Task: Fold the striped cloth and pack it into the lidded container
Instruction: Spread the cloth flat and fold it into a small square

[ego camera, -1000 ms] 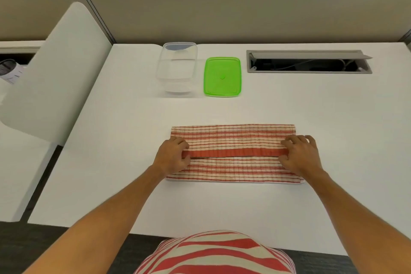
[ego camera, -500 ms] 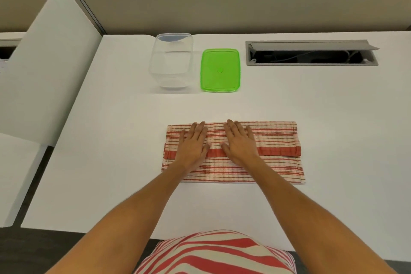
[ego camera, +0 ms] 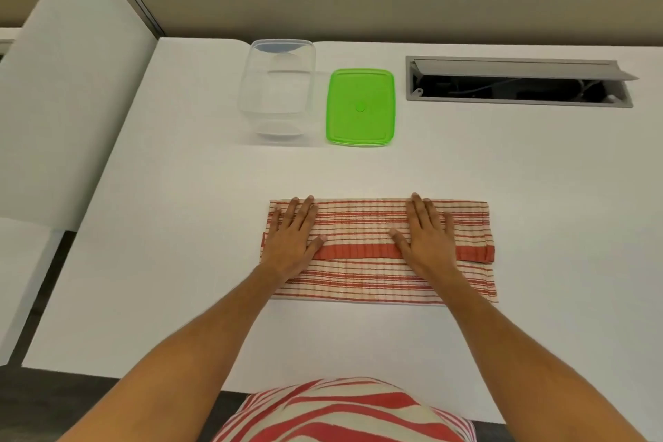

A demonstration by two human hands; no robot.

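White desk (ego camera: 538,208); both hands (left hand (ego camera: 292,239), right hand (ego camera: 427,239)) press striped cloth (ego camera: 358,226) flat.

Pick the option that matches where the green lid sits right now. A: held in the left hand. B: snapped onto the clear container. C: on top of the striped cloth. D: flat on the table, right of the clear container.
D: the green lid lies flat on the table just right of the open clear container, while both hands press the striped cloth.

We see ribbed woven cloth (ego camera: 362,222), a clear glossy plastic container (ego camera: 278,90), and a smooth matt tabletop (ego camera: 502,169).
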